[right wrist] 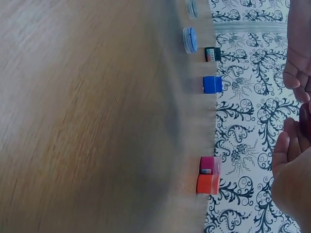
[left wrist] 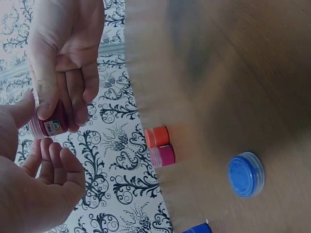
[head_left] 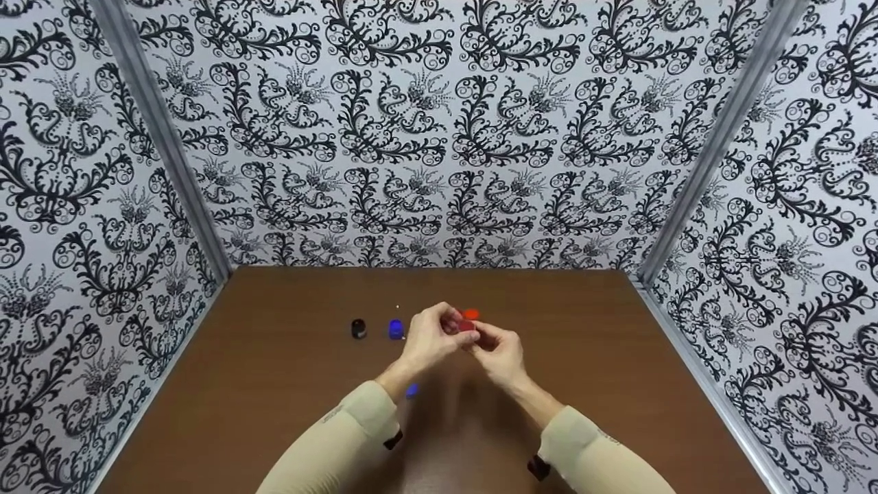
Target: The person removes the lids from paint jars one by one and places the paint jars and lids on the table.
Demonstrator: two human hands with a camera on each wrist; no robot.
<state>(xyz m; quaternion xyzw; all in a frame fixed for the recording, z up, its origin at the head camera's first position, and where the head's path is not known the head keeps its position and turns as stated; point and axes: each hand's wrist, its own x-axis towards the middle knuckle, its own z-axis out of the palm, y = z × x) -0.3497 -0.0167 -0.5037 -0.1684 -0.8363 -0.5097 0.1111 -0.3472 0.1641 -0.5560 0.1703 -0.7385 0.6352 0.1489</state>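
Both hands meet over the table around a small dark red paint jar (left wrist: 57, 114) with a clear cap and a white label. My right hand (head_left: 502, 355) grips the jar's body, its thumb lying along the label side. The left hand (head_left: 429, 339) has its thumb and fingertips at the clear cap (left wrist: 36, 124), pinching it from opposite sides. In the right wrist view only a dark red edge of the jar (right wrist: 304, 119) shows between the hands, at the frame's border. An orange jar (head_left: 470, 313) stands behind the hands in the head view.
Beside the orange jar stands a magenta jar (left wrist: 163, 156), hidden in the head view. Further left are a blue jar (head_left: 396, 329) and a black jar (head_left: 358, 328). A round blue piece with a clear rim (left wrist: 245, 174) lies nearer, by the left forearm. Patterned walls (head_left: 439, 137) enclose the table.
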